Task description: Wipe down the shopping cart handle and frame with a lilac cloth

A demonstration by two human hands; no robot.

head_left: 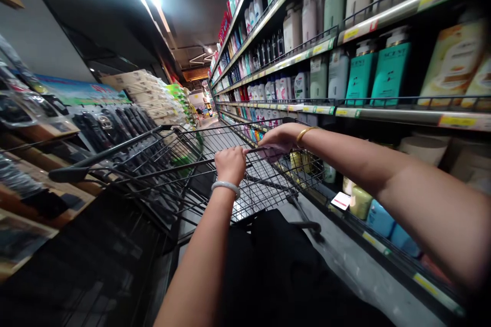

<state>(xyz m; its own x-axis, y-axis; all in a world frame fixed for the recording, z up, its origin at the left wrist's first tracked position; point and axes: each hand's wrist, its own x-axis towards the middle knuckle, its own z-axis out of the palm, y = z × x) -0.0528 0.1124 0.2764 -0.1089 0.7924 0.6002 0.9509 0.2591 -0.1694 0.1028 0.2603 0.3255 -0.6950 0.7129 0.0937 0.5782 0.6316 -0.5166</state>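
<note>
My left hand (230, 164), with a pale bangle at its wrist, is closed around the top bar of a dark wire shopping cart (180, 138). My right hand (279, 135), wearing a gold bangle, curves palm down over the same bar, a little farther right. Under its palm shows a thin purplish cloth (271, 152), blurred and lying against the bar. The fingertips of that hand are partly hidden. Inside the cart, the bare wire floor of the basket (253, 196) shows, along with a folded section at its left.
Close on the right runs a tall shelf (383, 112) of bottles, including teal pump bottles (391, 69). To the left stand a rack of dark packaged goods (115, 125) and stacked boxes (143, 94). A grey floor aisle (209, 127) leads ahead.
</note>
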